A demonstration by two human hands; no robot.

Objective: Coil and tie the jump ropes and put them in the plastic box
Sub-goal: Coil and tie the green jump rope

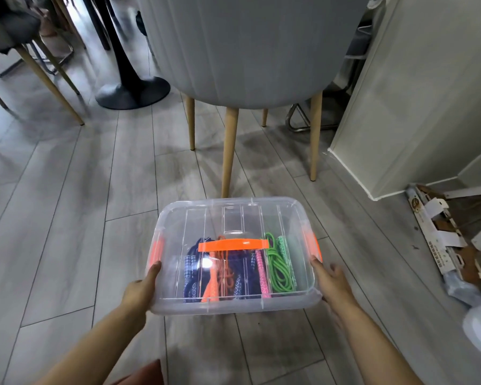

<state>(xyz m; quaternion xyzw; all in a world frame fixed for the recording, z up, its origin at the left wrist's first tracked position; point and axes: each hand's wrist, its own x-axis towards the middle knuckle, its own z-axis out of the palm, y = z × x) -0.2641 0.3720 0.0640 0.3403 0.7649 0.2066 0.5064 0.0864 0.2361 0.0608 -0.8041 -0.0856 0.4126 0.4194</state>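
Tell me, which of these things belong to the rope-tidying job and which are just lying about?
Part of the job: plastic box with its lid on; green jump rope, blue jump rope and orange jump rope inside it; left hand and right hand at its sides.

Lying about: grey chair, black table base, flattened cardboard.
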